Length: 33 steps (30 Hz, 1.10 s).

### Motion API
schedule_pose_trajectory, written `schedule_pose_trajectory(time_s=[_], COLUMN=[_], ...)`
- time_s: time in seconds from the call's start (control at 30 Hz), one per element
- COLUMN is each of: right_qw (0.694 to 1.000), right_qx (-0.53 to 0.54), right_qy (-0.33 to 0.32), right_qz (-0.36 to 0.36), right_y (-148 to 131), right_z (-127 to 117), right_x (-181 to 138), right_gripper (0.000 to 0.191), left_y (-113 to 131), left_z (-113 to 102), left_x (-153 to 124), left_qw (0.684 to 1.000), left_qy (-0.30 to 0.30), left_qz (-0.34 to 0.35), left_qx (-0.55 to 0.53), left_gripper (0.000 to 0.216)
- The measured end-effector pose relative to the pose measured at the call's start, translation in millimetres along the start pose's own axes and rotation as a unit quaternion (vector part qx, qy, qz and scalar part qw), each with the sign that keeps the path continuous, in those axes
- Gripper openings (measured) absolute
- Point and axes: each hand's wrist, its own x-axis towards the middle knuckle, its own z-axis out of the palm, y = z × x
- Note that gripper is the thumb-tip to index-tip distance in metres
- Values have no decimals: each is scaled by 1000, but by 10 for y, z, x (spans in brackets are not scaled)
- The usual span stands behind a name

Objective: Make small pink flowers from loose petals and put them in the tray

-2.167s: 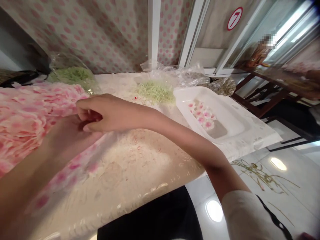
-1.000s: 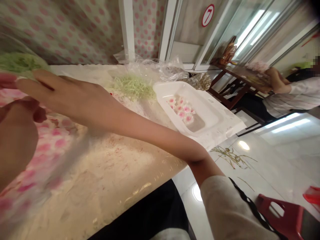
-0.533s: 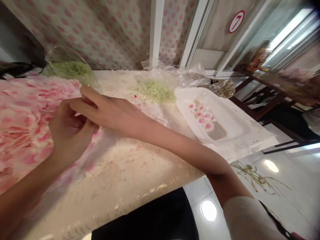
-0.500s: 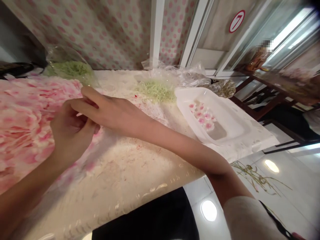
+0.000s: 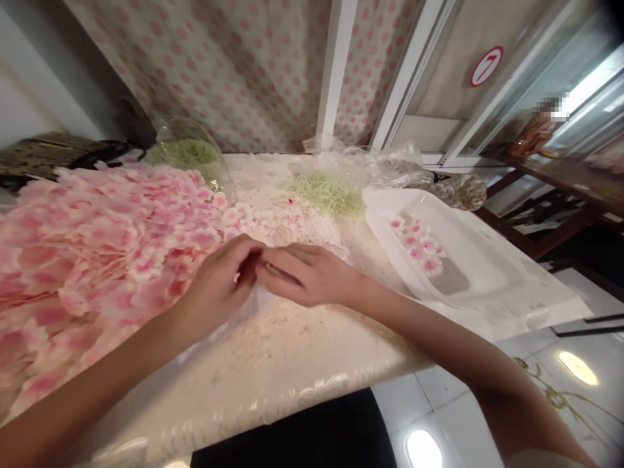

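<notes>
Left hand (image 5: pixel 217 286) met right hand (image 5: pixel 307 276); tray (image 5: pixel 468 240) holds blossoms (image 5: pixel 414 244).

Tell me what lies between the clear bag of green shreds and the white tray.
A loose heap of pale green shreds lies there on the table, as the head view shows.

matt petals (image 5: pixel 97 260), glossy plastic wrap (image 5: pixel 219 422), smooth plastic tray (image 5: pixel 487 240)

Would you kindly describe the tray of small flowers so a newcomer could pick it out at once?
On the long, white-dusted table, look to the right-hand end. There sits a shallow white tray with small pink-tipped flowers gathered at one end, beside the pale green shreds, well apart from the big heap of pink petals.
</notes>
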Motion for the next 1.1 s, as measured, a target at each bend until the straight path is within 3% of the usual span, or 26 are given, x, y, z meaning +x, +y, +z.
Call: schedule_pose_trajectory(time_s=[0.1,0.17,0.3,0.4,0.53,0.67,0.73,0.8,0.9,1.0,1.1], right_qw=[994,989,990,979,970,977,974,969,958,926,900], right_qx=[20,39,108,122,119,148,157,149,155,195,252], right_qy=[77,123,94,134,214,99,124,123,16,-100,-143], right_qz=[-78,-66,-16,89,18,121,104,152,240,309,325], right_y=[3,-41,-257,-417,-491,-389,-286,-185,-94,-72,-63], right_z=[-146,-302,-577,-579,-449,-418,-376,-291,-138,-17,88], right_x=[-105,-132,-180,-216,-186,-140,-142,-162,-209,-248,-266], right_gripper=[9,5,16,24,33,17,13,16,20,18,22], left_y=[-2,-29,-49,-8,42,31,13,0,-13,-30,-51], left_z=[25,33,34,39,41,23,11,-2,-16,-10,3], left_x=[-126,-218,-357,-410,-448,-456,-440,-412,-376,-365,-368], left_qw=[999,998,995,991,985,980,978,975,977,979,971], left_qy=[13,21,24,11,6,55,130,193,201,193,222], left_qz=[51,59,79,90,105,89,62,39,19,-25,-72], left_qx=[-9,-16,-47,-94,-139,-169,-152,-103,-61,-62,-43], left_gripper=[14,14,22,31,43,45,40,32,23,20,13])
